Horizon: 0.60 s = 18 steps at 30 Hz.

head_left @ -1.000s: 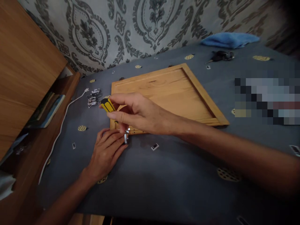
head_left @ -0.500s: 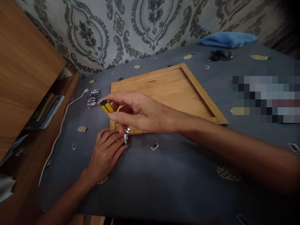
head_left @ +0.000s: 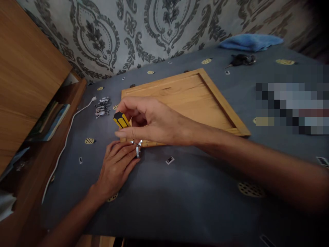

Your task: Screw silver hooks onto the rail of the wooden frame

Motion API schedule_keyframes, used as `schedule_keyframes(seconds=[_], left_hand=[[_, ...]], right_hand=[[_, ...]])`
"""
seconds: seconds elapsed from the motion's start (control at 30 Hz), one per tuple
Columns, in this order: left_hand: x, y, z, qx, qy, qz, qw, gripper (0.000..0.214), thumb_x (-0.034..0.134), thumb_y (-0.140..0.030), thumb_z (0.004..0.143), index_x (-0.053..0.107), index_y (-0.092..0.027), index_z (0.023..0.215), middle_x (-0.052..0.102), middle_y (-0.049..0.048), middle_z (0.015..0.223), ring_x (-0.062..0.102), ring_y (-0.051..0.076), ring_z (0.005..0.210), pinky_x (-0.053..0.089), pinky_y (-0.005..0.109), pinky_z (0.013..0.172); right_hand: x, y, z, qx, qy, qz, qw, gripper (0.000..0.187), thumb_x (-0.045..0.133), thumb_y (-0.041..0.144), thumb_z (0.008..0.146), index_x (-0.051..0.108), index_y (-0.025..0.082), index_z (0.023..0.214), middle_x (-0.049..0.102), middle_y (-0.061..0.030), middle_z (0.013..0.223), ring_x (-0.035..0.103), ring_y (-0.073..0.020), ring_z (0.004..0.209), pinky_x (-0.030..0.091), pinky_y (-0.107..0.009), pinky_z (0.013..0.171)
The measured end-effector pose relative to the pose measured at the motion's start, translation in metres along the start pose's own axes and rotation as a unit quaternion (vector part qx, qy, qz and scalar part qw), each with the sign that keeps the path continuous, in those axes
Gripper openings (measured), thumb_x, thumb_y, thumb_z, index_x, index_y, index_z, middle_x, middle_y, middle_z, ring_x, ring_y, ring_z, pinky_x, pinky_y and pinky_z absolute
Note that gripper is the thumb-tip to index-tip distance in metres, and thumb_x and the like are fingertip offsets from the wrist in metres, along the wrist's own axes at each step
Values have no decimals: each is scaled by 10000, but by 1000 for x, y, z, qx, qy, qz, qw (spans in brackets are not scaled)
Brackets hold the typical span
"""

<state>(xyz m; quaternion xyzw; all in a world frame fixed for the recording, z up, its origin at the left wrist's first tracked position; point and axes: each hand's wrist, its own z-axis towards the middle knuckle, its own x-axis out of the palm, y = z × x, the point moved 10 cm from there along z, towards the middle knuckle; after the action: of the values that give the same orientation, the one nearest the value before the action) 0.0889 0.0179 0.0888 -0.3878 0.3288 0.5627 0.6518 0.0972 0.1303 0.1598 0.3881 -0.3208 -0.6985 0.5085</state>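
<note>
My right hand (head_left: pixel 151 121) grips a screwdriver by its yellow and black handle (head_left: pixel 121 120), thumb and fingers wrapped round it, the tip pointing down at the near edge of a wooden panel (head_left: pixel 190 99). My left hand (head_left: pixel 117 164) rests on the grey cloth just below, fingers pressed together on a small shiny metal fitting (head_left: pixel 138 148) held against that edge. The screwdriver's shaft is hidden behind my right hand.
Several metal fittings (head_left: pixel 102 107) lie left of the panel beside a white cable (head_left: pixel 69 130). A wooden shelf unit with books (head_left: pixel 48 120) stands at the left. A blue cloth (head_left: pixel 250 42) and a dark object (head_left: pixel 241 60) lie at the far right, by the patterned wall.
My right hand has turned the screwdriver handle slightly, and its end has shifted a little right and down. My left hand and the fitting have stayed put.
</note>
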Motion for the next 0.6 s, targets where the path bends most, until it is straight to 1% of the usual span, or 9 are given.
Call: schedule_keyframes(seconds=[0.07, 0.1, 0.17, 0.23, 0.33, 0.4, 0.47, 0.53, 0.6], left_hand=[[0, 0, 0, 2, 0, 1, 1000, 158, 623, -188, 970, 667, -186, 1122, 749, 66, 1090, 643, 244, 1093, 468, 466, 977], [0, -1, -1, 2, 1, 3, 1000, 156, 622, -189, 971, 665, -184, 1121, 747, 67, 1091, 645, 241, 1088, 467, 465, 980], [0, -1, -1, 2, 5, 4, 1000, 153, 618, -192, 975, 660, -190, 1121, 745, 63, 1093, 646, 237, 1082, 464, 465, 985], [1, 0, -1, 1, 10, 6, 1000, 154, 614, -194, 978, 654, -198, 1126, 741, 58, 1096, 643, 235, 1086, 463, 464, 987], [1, 0, -1, 3, 8, 7, 1000, 157, 613, -191, 978, 643, -196, 1131, 739, 62, 1094, 632, 239, 1093, 464, 463, 980], [1, 0, -1, 5, 7, 4, 1000, 153, 615, -187, 976, 642, -184, 1126, 738, 68, 1087, 628, 240, 1090, 462, 463, 975], [1, 0, -1, 8, 5, 2, 1000, 142, 617, -187, 975, 647, -172, 1113, 739, 73, 1081, 629, 241, 1086, 462, 460, 971], [0, -1, -1, 11, 2, 4, 1000, 141, 618, -189, 974, 655, -165, 1108, 742, 77, 1083, 636, 243, 1086, 460, 458, 975], [0, -2, 0, 12, 0, 4, 1000, 143, 620, -186, 971, 664, -160, 1105, 744, 82, 1086, 645, 246, 1082, 456, 460, 982]], right_hand=[[4, 0, -1, 18, 34, 10, 999, 75, 605, 146, 924, 535, 164, 943, 512, 53, 782, 528, -56, 650, 435, -193, 592], [6, 0, -2, 28, 52, 20, 998, 34, 566, 154, 949, 536, 166, 938, 528, 47, 782, 552, -56, 633, 445, -193, 580], [9, 0, -3, 33, 65, 39, 997, 89, 531, 170, 971, 527, 171, 882, 539, 45, 759, 572, -57, 599, 448, -191, 549], [5, 0, -2, 20, 40, 40, 998, 145, 582, 188, 954, 511, 174, 828, 521, 53, 728, 554, -56, 585, 437, -185, 531], [-3, -2, 1, 8, -14, 9, 1000, 218, 690, 201, 893, 499, 169, 793, 503, 55, 732, 522, -57, 635, 437, -179, 567], [-4, -4, 2, 7, -21, -9, 1000, 251, 725, 211, 872, 493, 165, 787, 492, 55, 732, 511, -60, 669, 438, -175, 596], [-3, -2, 1, 3, -7, -14, 1000, 218, 713, 216, 886, 507, 158, 840, 485, 60, 733, 509, -58, 674, 440, -171, 605], [0, 0, 0, 8, 28, -12, 1000, 133, 649, 206, 932, 533, 150, 966, 509, 58, 762, 531, -55, 671, 458, -171, 615], [4, 3, -3, 22, 68, -7, 997, 127, 557, 186, 977, 538, 149, 1098, 550, 45, 816, 569, -53, 671, 485, -175, 628]])
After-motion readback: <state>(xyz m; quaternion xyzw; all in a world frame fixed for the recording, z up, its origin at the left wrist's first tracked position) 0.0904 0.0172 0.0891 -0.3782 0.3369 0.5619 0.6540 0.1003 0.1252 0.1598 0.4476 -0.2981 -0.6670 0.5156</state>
